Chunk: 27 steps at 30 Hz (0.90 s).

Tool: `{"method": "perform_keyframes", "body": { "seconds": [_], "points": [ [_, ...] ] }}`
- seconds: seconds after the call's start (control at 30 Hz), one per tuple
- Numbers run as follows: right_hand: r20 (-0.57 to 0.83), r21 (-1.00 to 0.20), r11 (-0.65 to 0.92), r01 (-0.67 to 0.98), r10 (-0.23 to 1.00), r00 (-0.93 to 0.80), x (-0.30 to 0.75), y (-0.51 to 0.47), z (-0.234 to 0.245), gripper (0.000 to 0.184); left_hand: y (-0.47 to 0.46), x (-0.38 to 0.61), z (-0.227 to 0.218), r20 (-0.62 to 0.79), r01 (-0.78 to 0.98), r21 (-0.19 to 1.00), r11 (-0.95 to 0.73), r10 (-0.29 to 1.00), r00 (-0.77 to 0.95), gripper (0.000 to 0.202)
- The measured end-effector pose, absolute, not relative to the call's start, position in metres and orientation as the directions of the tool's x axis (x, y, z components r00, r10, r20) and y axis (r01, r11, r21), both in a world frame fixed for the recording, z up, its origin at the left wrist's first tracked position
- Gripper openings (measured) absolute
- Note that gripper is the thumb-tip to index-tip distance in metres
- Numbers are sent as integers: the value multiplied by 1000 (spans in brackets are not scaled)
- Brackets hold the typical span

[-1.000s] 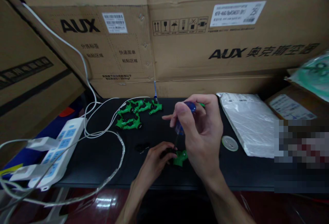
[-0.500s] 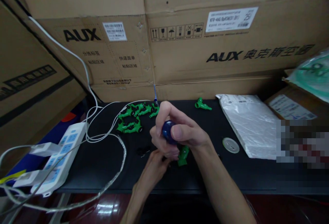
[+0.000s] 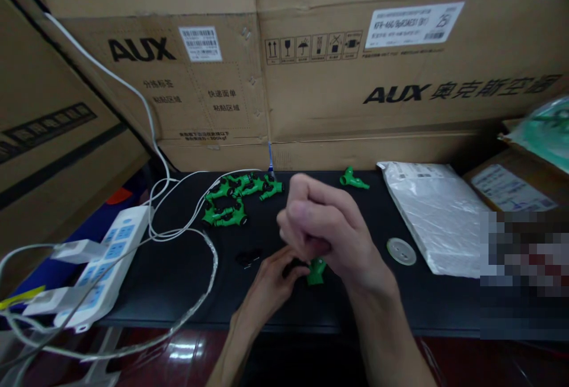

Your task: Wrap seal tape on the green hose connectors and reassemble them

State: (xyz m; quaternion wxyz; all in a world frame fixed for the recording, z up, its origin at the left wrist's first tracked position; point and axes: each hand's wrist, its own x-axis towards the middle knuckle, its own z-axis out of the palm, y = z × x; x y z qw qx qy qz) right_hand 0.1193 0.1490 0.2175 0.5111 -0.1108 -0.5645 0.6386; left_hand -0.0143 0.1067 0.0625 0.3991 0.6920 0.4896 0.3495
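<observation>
My right hand (image 3: 331,221) is closed in a fist above the desk. The blue-handled screwdriver seen in it a moment ago is now covered by the fingers; its shaft does not show. Below and left, my left hand (image 3: 273,277) has thumb and fingers curled together against a green Y-shaped hose connector (image 3: 316,273), which my right hand partly hides. Small black parts (image 3: 248,258) with shiny bits lie left of my left hand. Farther back are several green connectors with black valves (image 3: 229,215). One plain green connector (image 3: 353,178) lies apart at the back.
A white power strip (image 3: 109,265) with plugs and looping white cables (image 3: 213,256) occupies the left. On the right are a round pale disc (image 3: 401,251), a white plastic package (image 3: 431,215) and a box (image 3: 511,185). Large cardboard cartons (image 3: 311,120) wall the back.
My right hand has turned and shifted slightly right, so its fist now covers the blue handle. My left hand stays low by the green connector. The view has shifted a little.
</observation>
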Motion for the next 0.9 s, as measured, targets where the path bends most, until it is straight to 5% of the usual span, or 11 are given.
{"method": "perform_keyframes", "body": {
  "seconds": [0.07, 0.13, 0.23, 0.3, 0.37, 0.47, 0.53, 0.6, 0.73, 0.83, 0.9],
  "points": [
    [461, -833, -36, -552, 507, -728, 131, 164, 219, 22, 107, -14, 64, 85, 380, 902, -206, 947, 311, 15],
    [407, -857, -85, -508, 494, -768, 134, 172, 220, 16, 107, -13, 66, 84, 361, 909, -208, 940, 330, 15],
    [312, -887, 148, -438, 891, -331, 122, 163, 219, 17, 107, -13, 69, 92, 334, 918, -214, 934, 344, 12],
    [318, -860, 346, -375, 938, 137, 111, 149, 217, 19, 107, -13, 69, 103, 320, 921, -221, 932, 348, 12],
    [328, -814, 432, -389, 894, 306, 107, 142, 215, 22, 106, -14, 66, 105, 318, 921, -223, 932, 348, 14],
    [443, -808, 214, -549, 834, -328, 115, 154, 216, 31, 105, -16, 61, 78, 372, 907, -196, 948, 310, 14],
    [417, -884, -38, -467, 389, -822, 123, 171, 220, 32, 105, -17, 60, 73, 406, 895, -186, 958, 278, 13],
    [375, -895, -153, -419, 249, -893, 125, 182, 223, 27, 106, -16, 61, 81, 403, 894, -194, 956, 280, 13],
    [319, -860, 130, -493, 892, -320, 106, 165, 220, 19, 107, -14, 66, 97, 354, 910, -217, 940, 327, 12],
    [351, -818, 467, -335, 868, 351, 92, 144, 214, 22, 108, -14, 65, 127, 341, 909, -237, 940, 316, 16],
    [404, -759, 462, -459, 887, 226, 94, 145, 212, 31, 108, -15, 61, 122, 349, 908, -233, 942, 313, 18]
  ]
}}
